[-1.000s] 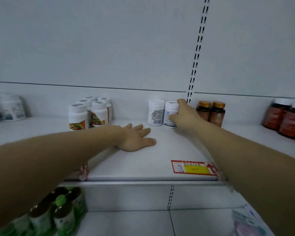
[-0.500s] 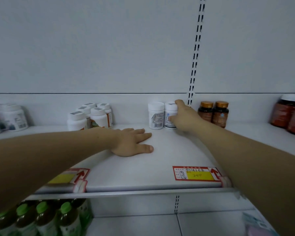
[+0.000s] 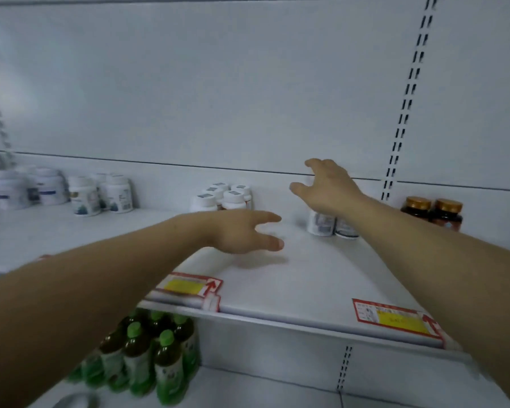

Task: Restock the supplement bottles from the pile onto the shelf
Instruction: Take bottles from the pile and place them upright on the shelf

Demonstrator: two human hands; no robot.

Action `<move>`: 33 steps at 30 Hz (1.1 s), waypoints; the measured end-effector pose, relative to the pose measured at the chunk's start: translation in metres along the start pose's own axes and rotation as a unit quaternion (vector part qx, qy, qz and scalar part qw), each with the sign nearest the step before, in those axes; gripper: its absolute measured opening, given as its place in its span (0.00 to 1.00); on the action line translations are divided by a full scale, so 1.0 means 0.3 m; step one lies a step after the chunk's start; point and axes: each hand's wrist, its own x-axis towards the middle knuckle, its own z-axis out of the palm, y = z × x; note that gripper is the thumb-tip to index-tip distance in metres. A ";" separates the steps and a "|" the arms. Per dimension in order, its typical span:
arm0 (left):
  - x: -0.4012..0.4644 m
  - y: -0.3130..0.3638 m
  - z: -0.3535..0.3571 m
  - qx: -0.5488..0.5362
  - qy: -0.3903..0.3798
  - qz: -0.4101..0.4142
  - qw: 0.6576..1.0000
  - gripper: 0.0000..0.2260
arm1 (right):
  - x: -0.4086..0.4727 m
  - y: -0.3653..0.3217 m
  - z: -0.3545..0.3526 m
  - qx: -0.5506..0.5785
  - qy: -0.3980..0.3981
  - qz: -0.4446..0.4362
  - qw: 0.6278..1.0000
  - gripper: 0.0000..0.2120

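Two small white supplement bottles stand side by side at the back of the white shelf. My right hand hovers just above them with spread fingers, holding nothing, and its wrist hides their caps. My left hand floats a little over the shelf in the middle, fingers extended and empty. A cluster of white bottles with orange labels stands behind my left hand.
Two amber bottles with gold caps stand right of the white pair. More white bottles line the shelf's left end. Green-capped drink bottles fill the lower shelf. Red-and-yellow price tags sit on the front edge.
My right hand has let go of the white bottle and lifted above the pair. My left hand has risen off the shelf surface. The view has swung to the left.
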 end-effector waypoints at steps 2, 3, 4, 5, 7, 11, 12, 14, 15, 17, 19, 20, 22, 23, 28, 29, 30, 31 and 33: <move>-0.105 -0.093 -0.044 -0.004 0.041 -0.016 0.999 0.29 | 0.009 -0.162 0.034 0.026 -0.018 -0.045 0.998 0.34; -0.164 -0.148 -0.064 -0.004 0.059 -0.024 0.998 0.26 | 0.009 -0.250 0.056 0.042 -0.027 -0.069 0.996 0.33; -0.229 -0.208 -0.084 -0.006 0.078 -0.037 0.996 0.26 | 0.008 -0.344 0.081 0.055 -0.036 -0.094 0.993 0.33; -0.298 -0.273 -0.103 -0.012 0.098 -0.056 0.993 0.26 | 0.005 -0.444 0.108 0.061 -0.045 -0.121 0.990 0.32; -0.447 -0.409 -0.136 -0.025 0.137 -0.100 0.985 0.28 | -0.003 -0.658 0.160 0.058 -0.061 -0.174 0.981 0.32; -0.772 -0.702 -0.192 -0.007 0.151 -0.175 0.973 0.29 | -0.034 -1.132 0.272 0.070 -0.080 -0.259 0.960 0.30; -0.858 -0.780 -0.204 0.002 0.150 -0.196 0.969 0.30 | -0.052 -1.253 0.308 0.077 -0.090 -0.274 0.954 0.31; -1.038 -0.943 -0.227 0.019 0.152 -0.236 0.960 0.30 | -0.098 -1.491 0.394 0.082 -0.115 -0.305 0.942 0.32; -1.128 -1.026 -0.238 0.025 0.156 -0.257 0.953 0.30 | -0.124 -1.607 0.444 0.083 -0.125 -0.319 0.936 0.32; -1.310 -1.191 -0.255 0.030 0.159 -0.302 0.939 0.30 | -0.177 -1.831 0.546 0.091 -0.145 -0.340 0.925 0.32; -1.483 -1.344 -0.257 0.033 0.154 -0.346 0.925 0.30 | -0.233 -2.046 0.649 0.105 -0.179 -0.359 0.910 0.32; -1.564 -1.419 -0.256 0.032 0.152 -0.366 0.918 0.30 | -0.260 -2.149 0.698 0.111 -0.198 -0.367 0.902 0.33; -1.703 -1.563 -0.249 0.022 0.144 -0.399 0.905 0.31 | -0.310 -2.344 0.796 0.120 -0.226 -0.388 0.885 0.32; -1.762 -1.633 -0.242 0.016 0.139 -0.413 0.900 0.31 | -0.333 -2.433 0.845 0.124 -0.236 -0.400 0.877 0.32; -1.934 -1.974 -0.204 0.010 0.139 -0.457 0.878 0.31 | -0.407 -2.813 1.116 0.123 -0.274 -0.440 0.847 0.32; -1.949 -2.046 -0.200 0.010 0.144 -0.462 0.875 0.31 | -0.405 -2.879 1.178 0.121 -0.276 -0.444 0.844 0.32; -1.961 -2.121 -0.196 0.012 0.148 -0.468 0.871 0.31 | -0.399 -2.946 1.244 0.117 -0.279 -0.448 0.841 0.32; -1.969 -2.198 -0.193 0.014 0.149 -0.474 0.868 0.31 | -0.387 -3.009 1.312 0.112 -0.281 -0.450 0.840 0.33; -1.981 -2.360 -0.196 0.017 0.149 -0.483 0.862 0.31 | -0.350 -3.128 1.450 0.107 -0.293 -0.446 0.839 0.33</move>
